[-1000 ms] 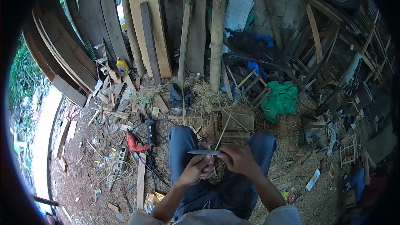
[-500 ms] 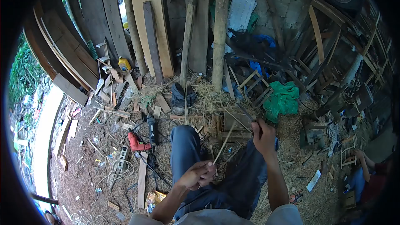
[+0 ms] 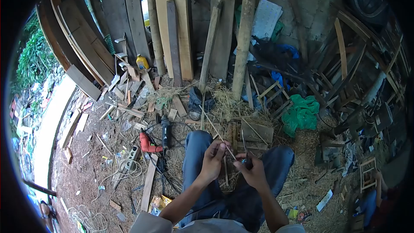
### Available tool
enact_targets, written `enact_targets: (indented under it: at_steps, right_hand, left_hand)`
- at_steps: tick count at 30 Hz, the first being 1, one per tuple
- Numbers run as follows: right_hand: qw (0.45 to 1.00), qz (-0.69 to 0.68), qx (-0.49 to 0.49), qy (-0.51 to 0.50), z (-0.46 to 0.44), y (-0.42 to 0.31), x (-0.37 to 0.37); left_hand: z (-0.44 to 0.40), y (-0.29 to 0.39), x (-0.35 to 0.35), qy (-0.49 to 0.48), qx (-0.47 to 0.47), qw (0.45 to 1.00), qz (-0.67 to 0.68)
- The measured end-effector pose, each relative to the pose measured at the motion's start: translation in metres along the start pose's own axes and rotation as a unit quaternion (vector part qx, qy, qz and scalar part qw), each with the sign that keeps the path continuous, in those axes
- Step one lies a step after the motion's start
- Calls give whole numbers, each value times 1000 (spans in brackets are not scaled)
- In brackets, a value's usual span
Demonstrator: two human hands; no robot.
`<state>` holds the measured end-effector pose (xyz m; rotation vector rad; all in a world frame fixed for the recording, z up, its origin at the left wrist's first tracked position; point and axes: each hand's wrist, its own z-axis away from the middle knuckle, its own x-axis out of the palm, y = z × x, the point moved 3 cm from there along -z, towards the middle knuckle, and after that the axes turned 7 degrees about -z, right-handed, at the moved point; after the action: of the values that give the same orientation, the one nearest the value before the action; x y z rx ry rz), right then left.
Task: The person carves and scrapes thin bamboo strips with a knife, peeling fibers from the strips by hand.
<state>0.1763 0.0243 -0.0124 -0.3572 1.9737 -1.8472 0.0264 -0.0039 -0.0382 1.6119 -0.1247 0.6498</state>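
My left hand (image 3: 212, 160) is closed on a thin pale stick (image 3: 214, 126), which slants up and to the left above my knees. Close beside it, my right hand (image 3: 252, 171) is wrapped round the dark handle of a knife (image 3: 244, 143), whose narrow blade points upward. The stick's lower end reaches the fingertips of my right hand; whether they pinch it is too small to tell. Both hands are over the gap between my thighs.
A red drill (image 3: 148, 142) and a dark power tool (image 3: 165, 133) lie left of my knees, near a power strip (image 3: 132, 157). Ahead are a wooden block (image 3: 258, 130) and a green bag (image 3: 300, 114). Another person's arm (image 3: 378, 187) shows at the far right.
My right hand with the knife went out to the right, then came back beside my left hand. The stick now leans left instead of right. The view has shifted.
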Motion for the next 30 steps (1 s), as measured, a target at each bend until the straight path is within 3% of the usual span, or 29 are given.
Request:
enact_targets:
  at_steps: [3, 11, 13, 16, 18, 19, 20, 22, 23, 25, 26, 28, 30]
  right_hand:
    - [1000, 16, 7, 10, -2, 6, -6]
    - [991, 126, -5, 51, -13, -5, -47]
    - [984, 111, -105, 90, -17, -10, -53]
    - [965, 172, -176, 91, -25, -23, -65]
    - [960, 190, -187, 88, -27, -26, -68]
    - [954, 207, -201, 78, -29, -27, -68]
    - [954, 207, -200, 78, -31, -29, -69]
    - [931, 254, -260, 27, -34, -34, -66]
    - [930, 256, -261, 27, -36, -36, -65]
    - [918, 257, -291, 76, -39, -42, -62]
    - [918, 258, -292, 78, -39, -45, -59]
    - [866, 310, -286, 270, -33, -52, -61]
    - [896, 294, -243, 228, -26, -32, -52]
  left_hand:
    - [1, 5, 1, 19, 17, 995, -97]
    - [3, 78, -37, 53, 132, 980, -142]
    - [6, 91, -45, 38, 138, 974, -173]
    - [16, 90, -54, -37, 70, 955, -287]
    - [21, 87, -49, -167, 92, 821, -538]
    - [24, 83, -43, -193, 61, 805, -557]
    - [26, 77, -40, -193, 60, 806, -557]
    - [33, 54, -37, -216, -123, 897, -365]
    - [34, 51, -32, -216, -122, 898, -364]
    - [36, 43, -23, -207, -221, 930, -206]
    - [38, 38, -20, -209, -220, 930, -207]
    - [38, 31, -16, -142, -184, 962, -140]
    - [39, 30, -11, -127, -177, 968, -125]
